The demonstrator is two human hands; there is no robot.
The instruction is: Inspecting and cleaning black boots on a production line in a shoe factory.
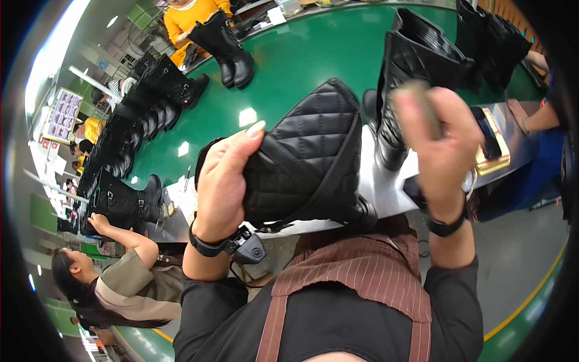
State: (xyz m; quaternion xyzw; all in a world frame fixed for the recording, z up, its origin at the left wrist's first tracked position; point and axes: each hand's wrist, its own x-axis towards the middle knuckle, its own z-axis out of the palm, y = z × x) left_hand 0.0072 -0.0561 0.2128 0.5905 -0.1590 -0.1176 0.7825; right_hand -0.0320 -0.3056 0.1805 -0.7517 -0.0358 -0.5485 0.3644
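In front of me a black quilted boot [310, 133] is tilted over the metal edge of the work surface, its rounded foot at the lower right near my apron. My left hand [226, 178] is closed around the boot's left side, thumb lying on the quilted leather. My right hand [443, 133] is raised to the right of the boot, apart from it and smeared by motion. Between its fingers is a small grey-brown block [424, 108], too blurred to name more exactly. Just behind that hand stands another black quilted boot [392, 102], upright and partly hidden.
Several black boots [145, 108] line the green table [289, 51] on the left. A pair [226, 51] stands farther back, and more boots [491, 42] stand at far right. A yellow stack [493, 154] lies right. Co-workers are left, right and across, one person's hand [99, 223] near boots.
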